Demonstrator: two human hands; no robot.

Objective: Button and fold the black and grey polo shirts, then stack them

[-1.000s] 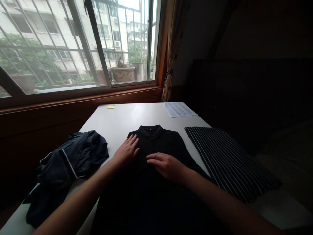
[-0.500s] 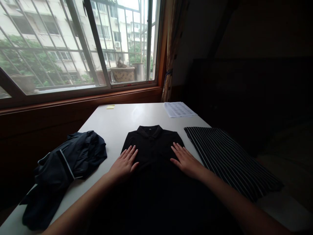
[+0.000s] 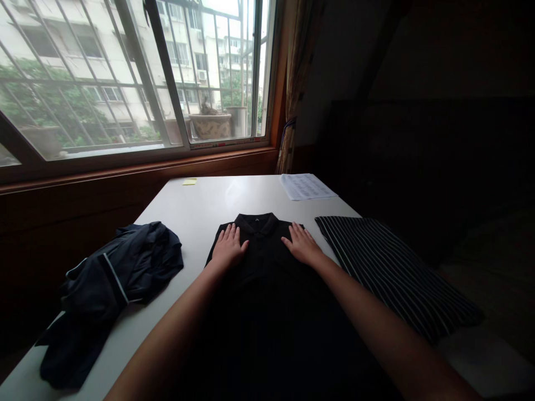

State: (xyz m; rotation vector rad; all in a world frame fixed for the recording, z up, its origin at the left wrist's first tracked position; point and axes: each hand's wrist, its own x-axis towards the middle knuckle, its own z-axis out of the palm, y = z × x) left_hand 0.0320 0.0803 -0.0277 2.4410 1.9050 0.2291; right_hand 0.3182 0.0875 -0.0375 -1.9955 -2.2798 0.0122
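Note:
A black collared shirt [image 3: 263, 278] lies face up on the white table [image 3: 200, 203], its collar pointing toward the window. On the shirt's left shoulder area, as I look at it, my left hand [image 3: 229, 244] rests flat with fingers spread. My right hand [image 3: 301, 243] lies the same way on the opposite shoulder, just right of the collar. Neither hand grips the cloth. The lower part of the shirt fades into shadow between my forearms.
A crumpled dark navy garment [image 3: 121, 278] is heaped at the table's left. To the right lies a flat black-and-white striped cloth [image 3: 388, 267]. Printed papers [image 3: 307, 186] and a yellow sticky note [image 3: 189, 181] are at the far end, below the barred window [image 3: 217, 72].
Both hands have slid up the shirt, away from me, from the chest to the shoulders, and moved slightly closer together. The shirt and the other cloths stay in place.

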